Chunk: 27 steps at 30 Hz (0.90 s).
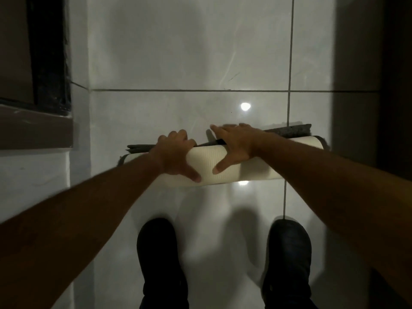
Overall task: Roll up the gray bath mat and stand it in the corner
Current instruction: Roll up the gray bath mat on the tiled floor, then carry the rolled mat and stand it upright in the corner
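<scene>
The bath mat lies across the white tiled floor as a nearly full roll, its cream ribbed backing facing out. A narrow strip of its gray pile still lies flat just beyond the roll. My left hand curls over the roll's left part, fingers gripping the far side. Further right, my right hand presses on top of the roll, fingers spread and reaching over the gray strip.
My two black shoes stand on the glossy tiles just behind the roll. A dark brown door frame and raised sill sit at the left. A dark wall or door borders the right side.
</scene>
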Each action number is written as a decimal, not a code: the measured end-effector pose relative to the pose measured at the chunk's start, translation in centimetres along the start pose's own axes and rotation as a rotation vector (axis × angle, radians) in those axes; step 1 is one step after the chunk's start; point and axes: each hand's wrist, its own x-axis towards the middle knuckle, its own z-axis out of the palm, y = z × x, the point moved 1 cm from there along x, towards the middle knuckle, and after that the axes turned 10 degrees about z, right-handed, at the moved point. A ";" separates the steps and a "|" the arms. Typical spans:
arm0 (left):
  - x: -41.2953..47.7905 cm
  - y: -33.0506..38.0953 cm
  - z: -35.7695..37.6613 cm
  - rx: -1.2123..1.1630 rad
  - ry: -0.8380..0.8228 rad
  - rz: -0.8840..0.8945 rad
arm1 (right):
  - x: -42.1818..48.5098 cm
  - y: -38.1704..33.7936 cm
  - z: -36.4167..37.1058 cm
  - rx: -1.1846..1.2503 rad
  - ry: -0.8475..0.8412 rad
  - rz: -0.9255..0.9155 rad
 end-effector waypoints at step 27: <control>-7.3 11.3 -35.0 -1.875 0.666 -0.217 | -21.4 1.5 -28.4 0.971 0.083 0.015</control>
